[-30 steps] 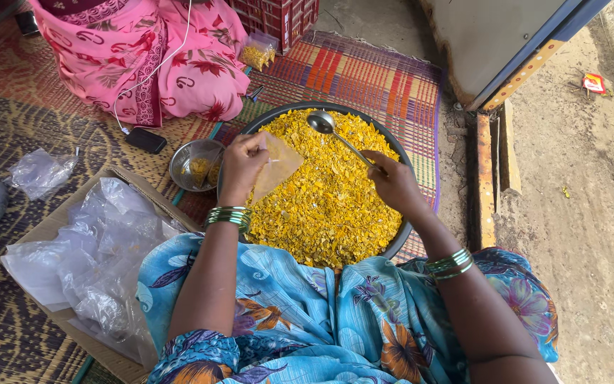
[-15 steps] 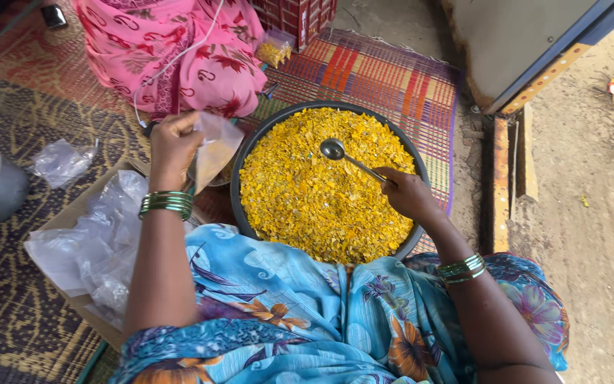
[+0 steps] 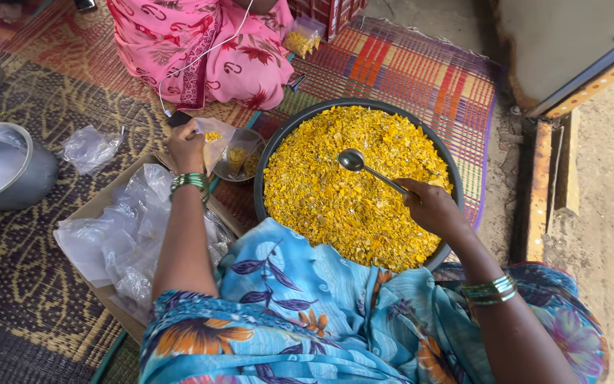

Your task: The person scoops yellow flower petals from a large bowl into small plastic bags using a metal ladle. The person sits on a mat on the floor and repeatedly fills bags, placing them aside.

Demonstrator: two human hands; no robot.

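Big woven mat (image 3: 421,64) covers the ground, with a huge round pan (image 3: 278,153) in the middle, heaped with yellow flakes (image 3: 335,206). Left of it there's a cardboard box (image 3: 97,210) full of clear bags, and farther left a steel pot (image 3: 33,178). A person in pink (image 3: 207,50) sits at the far side. Right hand (image 3: 431,206) is wrapped tight around a ladle (image 3: 353,161), bowl resting on the flakes. Left hand (image 3: 186,146) pinches a small bag (image 3: 216,139) shut-fingered, just left of the pan, over a little bowl (image 3: 239,160).
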